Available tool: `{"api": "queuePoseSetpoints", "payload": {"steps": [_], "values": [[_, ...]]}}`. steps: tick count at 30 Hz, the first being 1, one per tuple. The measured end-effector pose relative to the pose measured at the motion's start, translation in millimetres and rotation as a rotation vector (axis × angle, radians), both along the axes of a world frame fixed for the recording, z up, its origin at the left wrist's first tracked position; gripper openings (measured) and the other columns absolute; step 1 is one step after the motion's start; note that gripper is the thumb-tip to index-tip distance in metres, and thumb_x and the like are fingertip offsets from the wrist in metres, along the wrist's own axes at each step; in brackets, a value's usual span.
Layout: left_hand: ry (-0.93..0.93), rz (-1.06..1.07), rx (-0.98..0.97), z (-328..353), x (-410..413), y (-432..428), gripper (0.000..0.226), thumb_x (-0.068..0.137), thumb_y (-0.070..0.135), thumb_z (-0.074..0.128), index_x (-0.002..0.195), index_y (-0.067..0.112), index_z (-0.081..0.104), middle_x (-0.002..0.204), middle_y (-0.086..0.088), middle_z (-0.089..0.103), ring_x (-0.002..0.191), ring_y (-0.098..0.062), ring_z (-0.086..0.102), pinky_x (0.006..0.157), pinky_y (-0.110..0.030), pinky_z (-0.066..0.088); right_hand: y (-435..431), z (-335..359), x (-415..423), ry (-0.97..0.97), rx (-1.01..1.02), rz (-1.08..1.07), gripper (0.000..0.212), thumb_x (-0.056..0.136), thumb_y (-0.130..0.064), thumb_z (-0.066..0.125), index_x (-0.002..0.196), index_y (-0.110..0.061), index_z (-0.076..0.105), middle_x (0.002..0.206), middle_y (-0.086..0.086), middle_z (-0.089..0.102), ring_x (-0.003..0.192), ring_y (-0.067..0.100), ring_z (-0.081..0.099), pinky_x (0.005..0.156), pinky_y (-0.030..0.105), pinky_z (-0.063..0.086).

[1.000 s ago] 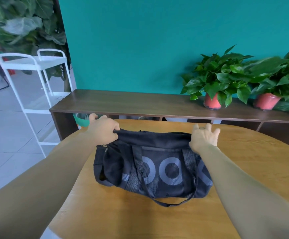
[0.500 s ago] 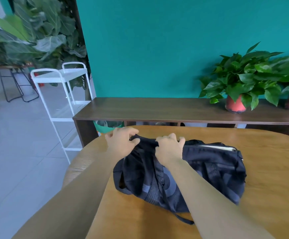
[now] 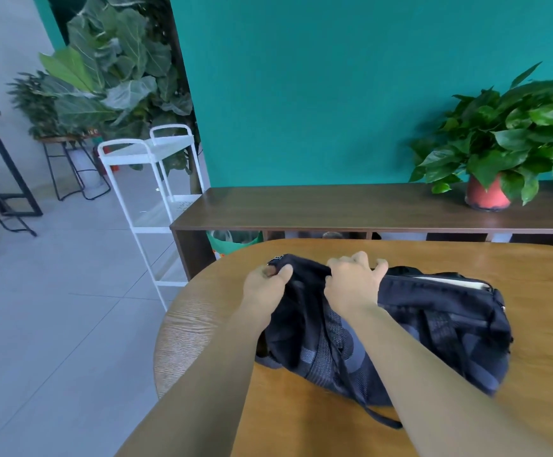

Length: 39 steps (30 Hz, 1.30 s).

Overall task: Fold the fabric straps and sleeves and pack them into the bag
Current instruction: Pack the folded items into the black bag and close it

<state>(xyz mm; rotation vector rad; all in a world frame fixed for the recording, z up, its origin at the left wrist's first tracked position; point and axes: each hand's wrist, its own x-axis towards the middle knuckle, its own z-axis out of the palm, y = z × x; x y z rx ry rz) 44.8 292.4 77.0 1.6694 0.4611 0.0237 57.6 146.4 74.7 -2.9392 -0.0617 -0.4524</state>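
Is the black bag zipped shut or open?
Open, at least at its right end: the bag gapes there, showing something pale inside. The left hand and right hand hide the other end.

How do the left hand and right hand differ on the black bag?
The left hand pinches the bag at its left end; the right hand grips nearer the middle. The left hand's fingers are bunched; the right hand's spread and curl over the top edge. Both hold the bag's top.
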Motion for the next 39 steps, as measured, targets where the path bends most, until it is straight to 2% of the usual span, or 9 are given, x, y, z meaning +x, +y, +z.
{"api": "queuePoseSetpoints", "payload": {"steps": [4,9,14,19,24,28,32,35,39], "values": [[-0.070,0.038,0.079,0.8,5.9,0.0,0.022,0.090,0.011,0.064,0.108,0.018,0.055,0.105,-0.001,0.060,0.099,-0.021,0.056,0.091,-0.031,0.046,-3.1,0.9,-2.3,-0.016,-0.015,0.005,0.013,0.086,-0.011,0.051,0.088,-0.022,0.058,0.082,-0.007,0.050,0.110,0.023,0.038,0.104,0.052,0.012],[-0.107,0.011,0.292,-1.1,11.1,4.8,0.026,0.087,0.018,0.064,0.100,0.035,0.048,0.091,0.016,0.061,0.100,-0.019,0.058,0.102,-0.048,0.040,-1.1,9.3,-2.8,0.052,-0.054,0.000,0.013,0.085,-0.012,0.050,0.086,-0.024,0.056,0.083,-0.007,0.054,0.111,0.023,0.037,0.104,0.052,0.012],[-0.161,-0.022,0.387,-10.9,13.8,9.1,0.024,0.082,0.023,0.061,0.096,0.038,0.048,0.087,0.013,0.066,0.090,-0.016,0.061,0.094,-0.052,0.042,22.3,25.1,6.1,0.021,0.325,0.093,0.031,0.088,-0.026,0.046,0.111,-0.033,0.066,0.110,-0.011,0.061,0.123,0.018,0.028,0.104,0.052,0.007],[-0.196,-0.040,0.425,-14.6,14.0,9.5,0.020,0.081,0.021,0.058,0.088,0.036,0.047,0.079,0.010,0.063,0.084,-0.020,0.060,0.088,-0.057,0.044,60.6,38.3,20.6,0.268,0.220,0.029,0.042,0.094,-0.047,0.035,0.090,-0.024,0.069,0.102,0.000,0.057,0.114,0.026,0.031,0.102,0.054,0.018],[-0.154,-0.066,0.257,-22.1,16.3,15.7,0.034,0.068,0.029,0.056,0.089,0.054,0.048,0.092,0.013,0.068,0.094,-0.016,0.063,0.092,-0.051,0.046,70.3,37.2,24.9,0.359,0.486,0.000,0.017,0.093,-0.032,0.053,0.093,-0.031,0.070,0.108,-0.001,0.060,0.122,0.025,0.028,0.101,0.052,0.019],[-0.172,0.015,0.016,-4.7,10.9,14.3,0.016,0.084,0.008,0.057,0.084,0.024,0.058,0.085,0.002,0.064,0.085,-0.017,0.059,0.080,-0.032,0.048,72.4,37.6,23.7,0.353,0.649,-0.014,0.020,0.090,-0.017,0.057,0.083,-0.035,0.064,0.106,-0.004,0.061,0.122,0.021,0.028,0.101,0.050,0.019],[-0.048,0.141,-0.277,12.1,29.2,15.1,0.020,0.092,0.016,0.059,0.073,0.011,0.058,0.078,-0.007,0.063,0.068,-0.018,0.058,0.069,-0.029,0.048,76.6,33.9,22.3,0.206,0.759,-0.040,0.027,0.086,-0.009,0.055,0.094,-0.034,0.060,0.092,-0.014,0.062,0.114,0.013,0.036,0.089,0.039,0.019],[-0.015,0.183,-0.228,12.3,32.4,13.0,0.022,0.091,0.019,0.063,0.071,0.012,0.058,0.072,-0.005,0.062,0.067,-0.018,0.059,0.062,-0.026,0.047,78.6,33.2,20.8,0.152,0.815,-0.067,0.032,0.084,-0.007,0.053,0.101,-0.034,0.060,0.084,-0.014,0.059,0.112,0.012,0.037,0.084,0.037,0.016],[-0.069,0.202,-0.101,9.2,28.1,8.0,0.021,0.095,0.021,0.056,0.074,0.017,0.056,0.082,-0.004,0.062,0.088,-0.023,0.063,0.077,-0.033,0.050,76.3,36.2,22.3,0.212,0.780,-0.115,0.020,0.088,-0.033,0.059,0.107,-0.033,0.064,0.083,-0.011,0.054,0.119,0.015,0.034,0.095,0.043,0.021]]}}
